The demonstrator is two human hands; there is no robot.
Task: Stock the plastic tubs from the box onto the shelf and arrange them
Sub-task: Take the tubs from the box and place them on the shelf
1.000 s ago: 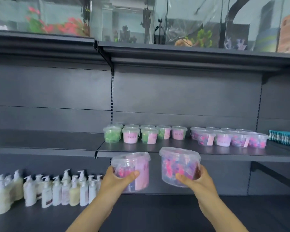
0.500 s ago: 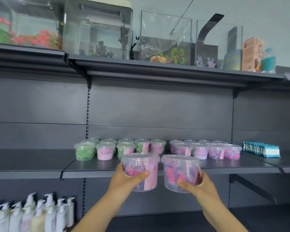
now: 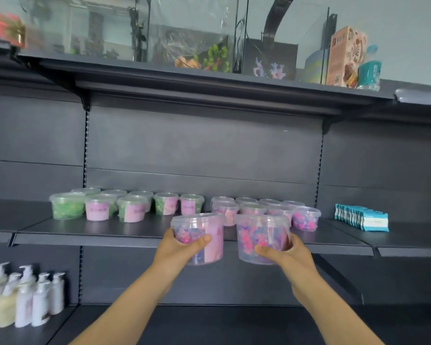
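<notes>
My left hand (image 3: 177,247) grips a clear lidded tub (image 3: 207,232) with pink and blue pieces and a pink label. A second tub (image 3: 263,235) of the same kind sits in my right hand (image 3: 286,255), fingers curled round its side. Both tubs are upright, side by side, in front of the middle shelf's (image 3: 110,236) front edge. On that shelf stand several tubs with green filling (image 3: 67,206) on the left and several pink-and-blue tubs (image 3: 305,217) on the right, in two rows. The box is out of view.
Blue-and-white packets (image 3: 361,216) lie on the shelf to the right. White pump bottles (image 3: 25,300) stand on the lower shelf at left. Glass tanks (image 3: 184,33) and a carton (image 3: 343,56) sit on the top shelf. Bare shelf surface lies in front of the tub rows.
Both hands have raised the two tubs up and forward to the middle shelf's front edge. The view has tilted upward, showing more of the top shelf.
</notes>
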